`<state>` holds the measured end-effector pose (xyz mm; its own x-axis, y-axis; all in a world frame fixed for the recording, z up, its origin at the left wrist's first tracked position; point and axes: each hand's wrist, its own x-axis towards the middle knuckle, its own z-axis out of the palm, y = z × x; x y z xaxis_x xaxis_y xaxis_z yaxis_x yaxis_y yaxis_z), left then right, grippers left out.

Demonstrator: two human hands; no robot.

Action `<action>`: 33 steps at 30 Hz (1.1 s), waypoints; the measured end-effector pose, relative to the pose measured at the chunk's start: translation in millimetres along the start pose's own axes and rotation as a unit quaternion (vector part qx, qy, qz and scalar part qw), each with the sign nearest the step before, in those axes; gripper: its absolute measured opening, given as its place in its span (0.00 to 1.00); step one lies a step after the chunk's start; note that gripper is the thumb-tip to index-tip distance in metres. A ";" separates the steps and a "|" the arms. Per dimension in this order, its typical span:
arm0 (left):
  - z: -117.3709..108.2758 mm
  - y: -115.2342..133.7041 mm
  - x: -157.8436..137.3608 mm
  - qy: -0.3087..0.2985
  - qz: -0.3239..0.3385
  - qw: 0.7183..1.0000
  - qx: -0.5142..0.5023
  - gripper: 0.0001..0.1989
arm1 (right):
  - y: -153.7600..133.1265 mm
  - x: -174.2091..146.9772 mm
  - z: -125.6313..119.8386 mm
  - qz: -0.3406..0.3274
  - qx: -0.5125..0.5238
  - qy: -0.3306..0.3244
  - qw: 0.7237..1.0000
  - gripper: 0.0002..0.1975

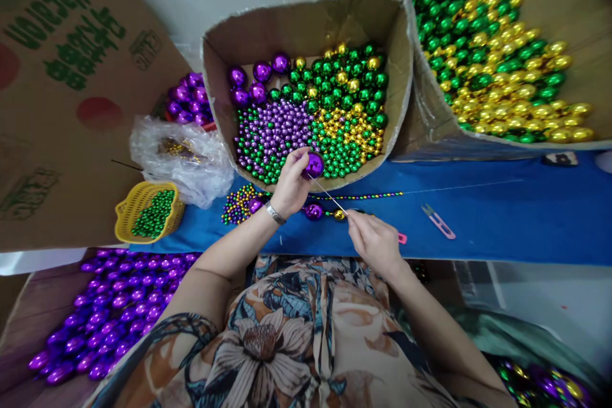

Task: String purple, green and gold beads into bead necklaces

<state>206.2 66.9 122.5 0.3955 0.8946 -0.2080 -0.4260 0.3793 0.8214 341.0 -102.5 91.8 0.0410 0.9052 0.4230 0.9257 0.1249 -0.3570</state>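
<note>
My left hand (291,183) pinches a large shiny purple bead (314,164) above the front rim of the middle carton. A long thin needle (329,196) runs from that bead down to my right hand (373,241), whose fingers are closed on its lower end. Whether the tip is inside the bead I cannot tell. Below the hands, a strand of large beads (314,211) in purple, gold and green lies on the blue cloth. Just behind it stretches a strand of small beads (377,196), its bare thread running right.
The middle carton (306,22) holds sorted purple, green and gold beads; another carton (507,76) stands at right. Pink thread snips (438,222) lie on the blue cloth (516,223). At left are a yellow basket (122,220), a plastic bag (191,166) and a box of purple beads (119,306).
</note>
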 end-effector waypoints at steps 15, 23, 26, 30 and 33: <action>12.9 -0.8 -0.1 -0.008 0.037 0.999 0.002 0.17 | 6.0 -0.4 -18.3 0.034 -0.025 -0.022 0.999 0.14; 15.4 0.0 -2.2 -0.010 0.026 0.999 -0.019 0.17 | 4.2 -0.8 -18.6 0.013 -0.033 -0.005 0.999 0.14; 14.8 2.1 -3.0 -0.010 0.030 0.999 -0.014 0.15 | 5.6 -1.7 -17.6 0.016 -0.035 -0.010 0.999 0.14; 13.7 3.1 -3.2 -0.007 0.027 0.999 -0.021 0.14 | 7.3 -3.5 -17.0 0.016 -0.036 -0.011 0.999 0.14; 14.6 -0.2 -6.1 -0.015 0.045 0.999 -0.017 0.16 | 6.6 -2.7 -14.6 0.008 -0.052 0.000 0.999 0.13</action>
<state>215.7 57.9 131.4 0.3787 0.9181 -0.1169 -0.4890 0.3058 0.8169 352.4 -110.1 100.4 0.0556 0.9065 0.4186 0.9588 0.0686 -0.2757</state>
